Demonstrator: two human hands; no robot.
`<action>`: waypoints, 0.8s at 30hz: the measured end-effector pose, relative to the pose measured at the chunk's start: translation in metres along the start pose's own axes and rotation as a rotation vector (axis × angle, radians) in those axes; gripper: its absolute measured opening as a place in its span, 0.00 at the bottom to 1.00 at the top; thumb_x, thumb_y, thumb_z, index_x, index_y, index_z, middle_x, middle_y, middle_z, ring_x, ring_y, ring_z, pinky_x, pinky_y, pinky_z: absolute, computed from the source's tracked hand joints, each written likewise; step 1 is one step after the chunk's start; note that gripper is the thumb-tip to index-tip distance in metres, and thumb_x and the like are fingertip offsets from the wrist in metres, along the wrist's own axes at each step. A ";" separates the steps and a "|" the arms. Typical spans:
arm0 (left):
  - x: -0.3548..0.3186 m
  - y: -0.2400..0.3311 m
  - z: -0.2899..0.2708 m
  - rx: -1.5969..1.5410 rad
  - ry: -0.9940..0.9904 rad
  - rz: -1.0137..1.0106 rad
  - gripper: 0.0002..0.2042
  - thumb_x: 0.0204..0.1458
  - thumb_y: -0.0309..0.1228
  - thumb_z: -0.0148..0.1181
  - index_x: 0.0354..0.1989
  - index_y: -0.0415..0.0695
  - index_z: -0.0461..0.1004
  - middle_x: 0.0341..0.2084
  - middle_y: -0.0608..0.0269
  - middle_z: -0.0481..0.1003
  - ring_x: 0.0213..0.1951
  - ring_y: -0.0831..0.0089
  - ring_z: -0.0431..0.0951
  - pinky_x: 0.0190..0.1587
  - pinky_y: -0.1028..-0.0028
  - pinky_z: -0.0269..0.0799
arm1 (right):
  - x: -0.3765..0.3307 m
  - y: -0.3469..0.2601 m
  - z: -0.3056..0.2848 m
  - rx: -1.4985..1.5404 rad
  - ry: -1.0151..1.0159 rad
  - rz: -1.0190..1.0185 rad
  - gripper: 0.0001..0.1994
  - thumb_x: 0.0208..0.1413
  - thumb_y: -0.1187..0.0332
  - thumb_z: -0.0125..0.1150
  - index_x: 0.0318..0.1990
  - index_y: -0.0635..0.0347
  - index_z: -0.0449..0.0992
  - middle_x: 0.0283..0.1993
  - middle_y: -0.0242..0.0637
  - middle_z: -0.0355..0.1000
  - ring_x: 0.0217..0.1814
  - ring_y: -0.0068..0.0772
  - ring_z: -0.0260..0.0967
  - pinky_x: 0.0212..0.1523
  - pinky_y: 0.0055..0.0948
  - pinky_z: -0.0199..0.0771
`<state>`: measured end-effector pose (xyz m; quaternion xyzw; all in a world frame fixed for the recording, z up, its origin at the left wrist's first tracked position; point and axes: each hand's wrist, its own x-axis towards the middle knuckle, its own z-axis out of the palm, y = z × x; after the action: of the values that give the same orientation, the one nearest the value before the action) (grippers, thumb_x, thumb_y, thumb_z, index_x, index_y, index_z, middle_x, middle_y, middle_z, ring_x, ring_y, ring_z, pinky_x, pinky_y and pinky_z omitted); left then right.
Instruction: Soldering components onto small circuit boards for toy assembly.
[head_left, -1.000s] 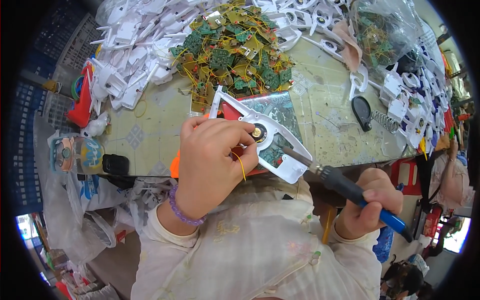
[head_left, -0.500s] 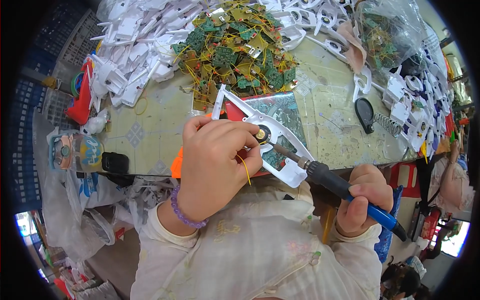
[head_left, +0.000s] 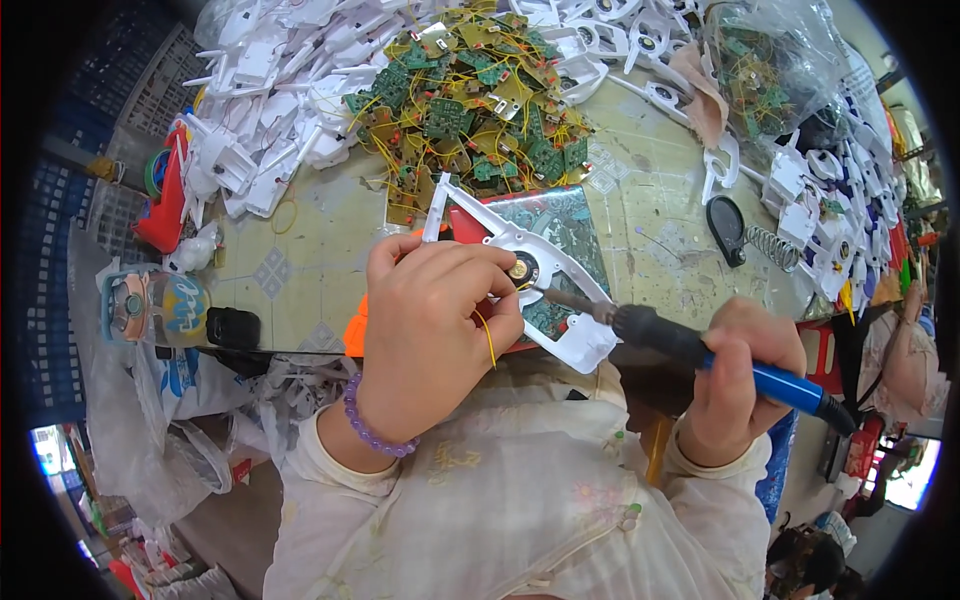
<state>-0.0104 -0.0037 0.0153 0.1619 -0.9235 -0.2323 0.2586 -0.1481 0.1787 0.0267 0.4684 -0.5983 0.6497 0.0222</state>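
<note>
A white plastic shell [head_left: 578,345] with an open, frame-like outline lies tilted near the table's front edge. Set in it is a small round black speaker [head_left: 528,262] with a brassy centre. My left hand [head_left: 425,305] leans over the shell, thumb and fingers pinched beside the speaker. A thin yellow wire [head_left: 489,342] hangs out below those fingers; its other end is hidden. My right hand [head_left: 745,375] is wrapped round the blue handle of a soldering iron [head_left: 660,335]. The iron's tip points left at the shell, a little right of the speaker.
Behind the shell rises a heap of green circuit boards [head_left: 480,110] with yellow wires. White plastic parts [head_left: 270,90] pile up at the far left, more at the right. A black oval part [head_left: 727,228] lies beside a metal spring [head_left: 773,249]. A clear bottle [head_left: 165,305] stands left.
My right hand has drawn the soldering iron rightward, so its tip has backed away from the speaker. My left hand and the shell stay almost where they were.
</note>
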 end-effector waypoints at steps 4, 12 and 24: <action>0.001 0.000 0.000 -0.023 -0.008 0.013 0.04 0.38 0.24 0.62 0.21 0.44 0.73 0.30 0.66 0.79 0.33 0.69 0.77 0.48 0.64 0.59 | -0.020 0.013 -0.002 0.172 0.321 -0.004 0.05 0.55 0.71 0.51 0.32 0.63 0.65 0.21 0.34 0.63 0.21 0.24 0.56 0.24 0.24 0.54; 0.006 -0.027 -0.042 -0.171 -0.241 0.213 0.19 0.35 0.28 0.68 0.40 0.45 0.77 0.47 0.59 0.74 0.50 0.56 0.70 0.54 0.59 0.61 | -0.038 0.033 -0.014 0.165 0.509 0.049 0.07 0.56 0.69 0.53 0.31 0.61 0.65 0.22 0.32 0.62 0.24 0.21 0.55 0.27 0.22 0.51; -0.003 -0.025 -0.047 0.001 -0.143 0.302 0.13 0.36 0.17 0.60 0.32 0.45 0.76 0.39 0.63 0.73 0.43 0.59 0.71 0.45 0.63 0.68 | -0.047 0.038 -0.018 0.143 0.565 0.042 0.08 0.56 0.67 0.54 0.31 0.61 0.66 0.23 0.31 0.61 0.25 0.21 0.55 0.29 0.22 0.52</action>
<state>0.0228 -0.0393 0.0371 0.0042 -0.9535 -0.2013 0.2241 -0.1543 0.2079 -0.0291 0.2568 -0.5308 0.7952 0.1415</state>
